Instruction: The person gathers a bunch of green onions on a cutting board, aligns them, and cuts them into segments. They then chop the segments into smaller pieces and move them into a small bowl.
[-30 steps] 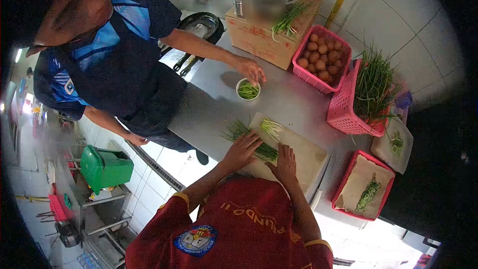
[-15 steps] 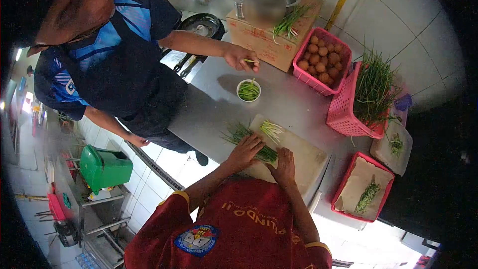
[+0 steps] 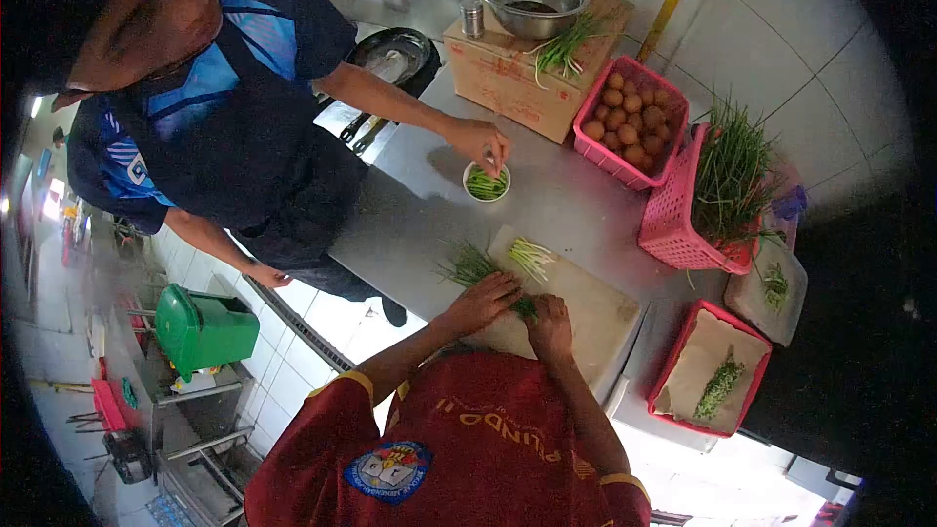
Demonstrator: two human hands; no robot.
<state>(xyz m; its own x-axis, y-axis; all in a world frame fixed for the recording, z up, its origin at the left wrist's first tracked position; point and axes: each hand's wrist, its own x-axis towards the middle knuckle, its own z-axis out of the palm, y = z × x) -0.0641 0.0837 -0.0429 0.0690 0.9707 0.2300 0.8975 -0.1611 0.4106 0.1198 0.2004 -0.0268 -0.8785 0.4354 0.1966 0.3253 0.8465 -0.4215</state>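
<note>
A bunch of green spring onion leaves [image 3: 467,263] lies across the pale cutting board [image 3: 595,307]. My left hand [image 3: 483,301] is closed over the middle of the bunch, pressing it to the board. Curled round its right end is my right hand [image 3: 550,328]; the fingers hide most of what they grip. Just beyond my hands, a small pile of white spring onion stalks [image 3: 531,259] rests on the board. Farther off, a white bowl [image 3: 468,193] contains cut green pieces [image 3: 484,183].
Another person's hand [image 3: 483,144] is over the bowl. A pink basket of eggs [image 3: 634,176], a pink basket of long greens [image 3: 673,234] and a red tray [image 3: 673,361] line the right side. A cardboard box [image 3: 517,88] carries a metal bowl [image 3: 532,24].
My right hand has curled its fingers and moved slightly left on the bunch's end. The other person's hand has come down over the white bowl.
</note>
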